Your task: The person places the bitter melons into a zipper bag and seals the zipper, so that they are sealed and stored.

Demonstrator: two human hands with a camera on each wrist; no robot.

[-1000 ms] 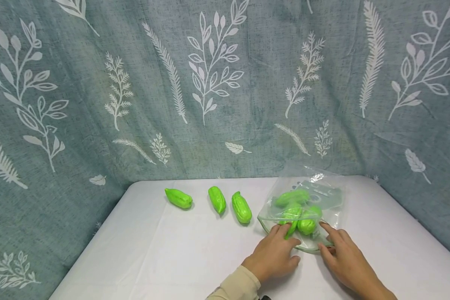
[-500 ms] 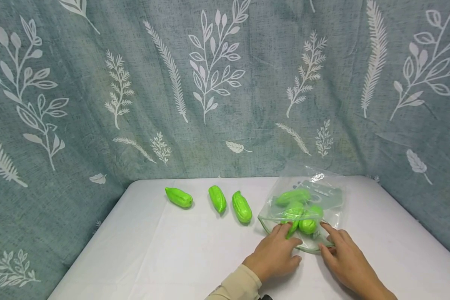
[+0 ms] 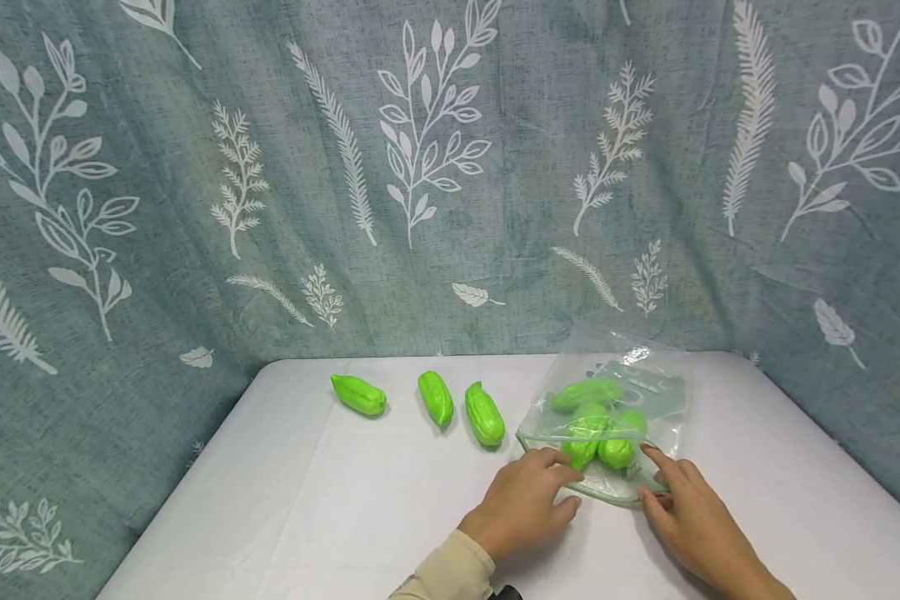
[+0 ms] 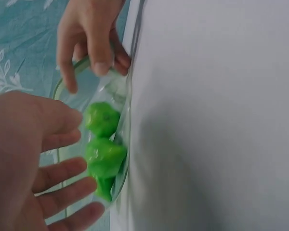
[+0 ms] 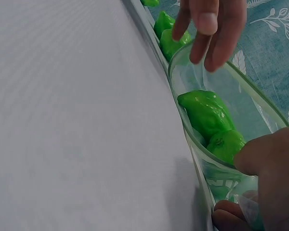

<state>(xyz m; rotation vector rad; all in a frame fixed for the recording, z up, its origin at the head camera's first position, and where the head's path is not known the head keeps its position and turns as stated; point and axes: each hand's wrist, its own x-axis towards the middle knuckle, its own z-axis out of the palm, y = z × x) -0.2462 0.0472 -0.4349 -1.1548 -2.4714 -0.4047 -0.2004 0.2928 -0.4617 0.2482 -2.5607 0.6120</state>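
A clear zip bag (image 3: 656,392) with a green-edged mouth lies at the right of the table, its mouth facing me. Several glossy green ribbed gourd-like vegetables are inside; the front ones are a pointed vegetable (image 3: 581,452) and a rounder-looking vegetable (image 3: 617,452) beside it. My right hand (image 3: 693,521) pinches the near rim, thumb on one side and fingers on the other in the right wrist view. My left hand (image 3: 525,504) hovers at the bag's mouth, fingers spread and relaxed, holding nothing. In the left wrist view, its fingers (image 4: 67,197) stand apart from the vegetables.
Three similar green vegetables lie left of the bag: a near one (image 3: 484,415), a middle one (image 3: 436,398) and a far-left one (image 3: 358,395). Behind the white table (image 3: 330,500) hangs a blue-green leaf-patterned curtain (image 3: 285,208).
My left hand has let go of the pointed vegetable and drawn back left from the bag's mouth. That vegetable now rests in the bag. My right hand stays on the rim.
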